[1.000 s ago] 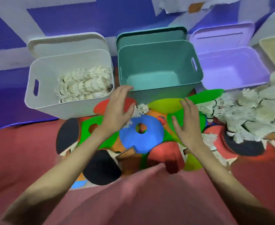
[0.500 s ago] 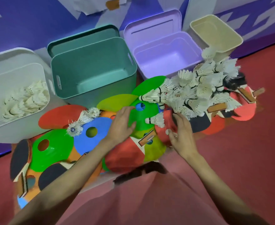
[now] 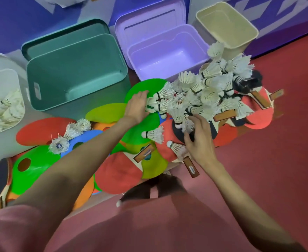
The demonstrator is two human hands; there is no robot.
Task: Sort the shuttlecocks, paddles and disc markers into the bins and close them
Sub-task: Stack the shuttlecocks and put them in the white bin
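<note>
A big pile of white shuttlecocks (image 3: 209, 91) lies on red paddles (image 3: 258, 117) in front of the purple bin (image 3: 167, 57). My left hand (image 3: 137, 106) reaches into the pile's left edge, its fingers curled round a few shuttlecocks. At the pile's near side my right hand (image 3: 198, 139) touches shuttlecocks with spread fingers. Loose shuttlecocks (image 3: 153, 135) lie between my hands, and two more (image 3: 58, 145) lie further left. Coloured disc markers (image 3: 31, 171) and paddles (image 3: 118, 171) overlap on the floor. The white bin (image 3: 0, 142) at far left holds shuttlecocks.
The teal bin (image 3: 73, 50) and the purple bin stand open and empty, lids leaning behind them. A beige bin (image 3: 226, 24) stands at the back right. Red floor (image 3: 267, 170) stretches to the right. My knees and dark shoes fill the bottom of the view.
My view swung right, from the white and teal bins to the purple and beige ones. Both hands moved right off the disc markers and into the shuttlecock pile.
</note>
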